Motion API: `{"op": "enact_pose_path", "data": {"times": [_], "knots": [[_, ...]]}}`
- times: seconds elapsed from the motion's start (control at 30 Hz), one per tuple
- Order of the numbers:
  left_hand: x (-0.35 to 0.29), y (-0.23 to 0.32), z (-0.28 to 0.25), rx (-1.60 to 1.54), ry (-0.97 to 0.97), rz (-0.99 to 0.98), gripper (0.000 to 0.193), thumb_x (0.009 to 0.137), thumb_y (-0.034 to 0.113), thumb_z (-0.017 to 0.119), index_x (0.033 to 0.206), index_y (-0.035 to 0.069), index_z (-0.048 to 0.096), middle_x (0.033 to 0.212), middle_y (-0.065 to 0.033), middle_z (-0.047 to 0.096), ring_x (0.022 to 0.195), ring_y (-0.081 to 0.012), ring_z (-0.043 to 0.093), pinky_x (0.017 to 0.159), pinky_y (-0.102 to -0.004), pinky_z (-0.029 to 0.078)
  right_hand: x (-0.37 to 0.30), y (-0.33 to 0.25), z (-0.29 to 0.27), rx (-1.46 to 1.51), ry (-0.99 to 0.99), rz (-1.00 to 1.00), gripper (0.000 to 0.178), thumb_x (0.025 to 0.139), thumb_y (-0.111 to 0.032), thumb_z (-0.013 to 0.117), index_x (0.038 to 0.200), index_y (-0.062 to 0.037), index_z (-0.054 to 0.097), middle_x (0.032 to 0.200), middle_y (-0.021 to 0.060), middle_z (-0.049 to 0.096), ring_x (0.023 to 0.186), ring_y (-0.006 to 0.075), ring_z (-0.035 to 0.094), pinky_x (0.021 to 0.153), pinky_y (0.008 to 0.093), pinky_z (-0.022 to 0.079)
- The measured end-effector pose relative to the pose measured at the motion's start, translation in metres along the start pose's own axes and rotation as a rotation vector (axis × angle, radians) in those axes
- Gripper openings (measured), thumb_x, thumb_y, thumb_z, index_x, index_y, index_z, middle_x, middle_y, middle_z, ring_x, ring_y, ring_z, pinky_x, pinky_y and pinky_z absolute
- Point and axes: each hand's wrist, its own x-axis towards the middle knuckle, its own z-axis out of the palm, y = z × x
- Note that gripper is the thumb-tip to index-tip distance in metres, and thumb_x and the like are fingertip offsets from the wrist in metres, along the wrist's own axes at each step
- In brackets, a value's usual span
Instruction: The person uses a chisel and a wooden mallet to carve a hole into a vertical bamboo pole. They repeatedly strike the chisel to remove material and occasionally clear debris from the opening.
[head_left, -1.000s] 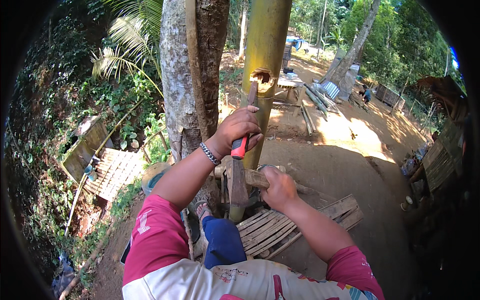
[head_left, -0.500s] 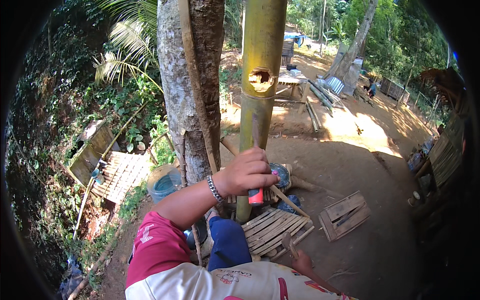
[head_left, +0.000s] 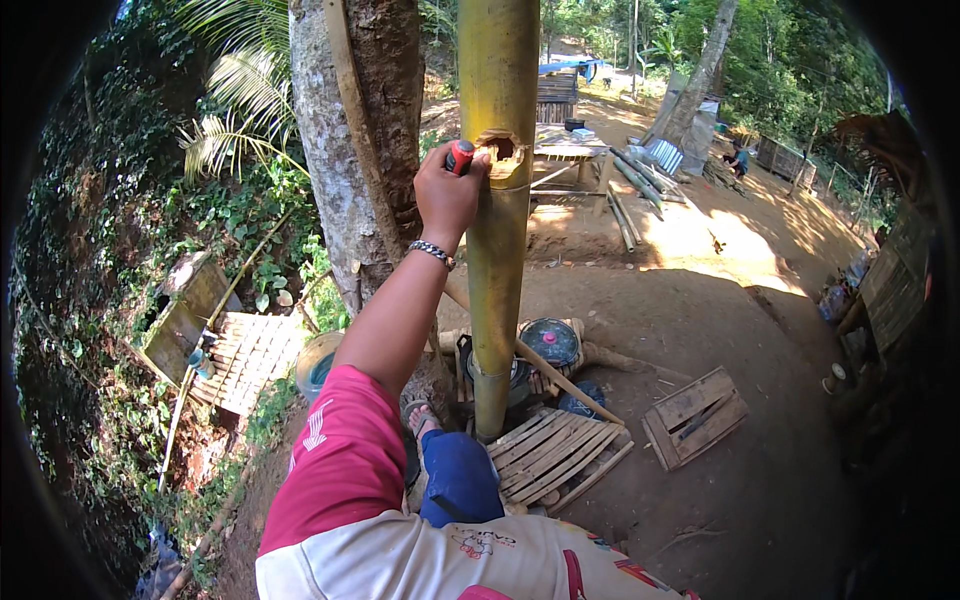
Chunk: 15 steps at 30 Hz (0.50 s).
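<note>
My left hand [head_left: 446, 194] is raised against a thick upright bamboo pole [head_left: 495, 260], closed around a chisel [head_left: 460, 157]. Its red and black handle end shows above my fist. The blade is hidden behind my hand. Just right of my thumb, a ragged hole [head_left: 504, 150] is cut into the pole above a node, with pale torn fibres round its rim. My right hand is out of sight.
A tree trunk [head_left: 355, 130] stands close left of the pole. Around its foot are a bamboo slat platform [head_left: 560, 450], a round lidded pot [head_left: 549, 342] and a slanting stick [head_left: 570, 383]. A wooden frame [head_left: 695, 418] lies right; a person [head_left: 738, 160] is far off.
My left hand has risen with the chisel from below the node to the hole's left edge. My right hand, holding a hammer low down before, has left the view.
</note>
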Motion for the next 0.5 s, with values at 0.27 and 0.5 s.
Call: {"op": "enact_pose_path", "data": {"times": [0.27, 0.5], "knots": [[0.007, -0.028, -0.01, -0.238, 0.115, -0.193, 0.018, 0.088, 0.014, 0.077, 0.094, -0.001, 0.071, 0.079, -0.0067, 0.072, 0.072, -0.0126, 0.064, 0.07, -0.0318, 0.051, 0.013, 0.002, 0.001, -0.037, -0.032, -0.03, 0.033, 0.084, -0.022, 0.069, 0.109, -0.0016, 0.068, 0.104, 0.0272, 0.071, 0.102, 0.044, 0.07, 0.085, 0.0529, 0.055], [0.006, -0.039, -0.02, -0.217, -0.077, -0.269, 0.032, 0.085, 0.028, 0.084, 0.094, 0.0, 0.073, 0.08, -0.0048, 0.072, 0.071, -0.0112, 0.061, 0.068, -0.0301, 0.05, 0.024, 0.016, 0.003, -0.071, -0.043, -0.051, 0.035, 0.084, -0.024, 0.069, 0.11, -0.0005, 0.069, 0.105, 0.0277, 0.071, 0.103, 0.0434, 0.07, 0.085, 0.0527, 0.056]]}}
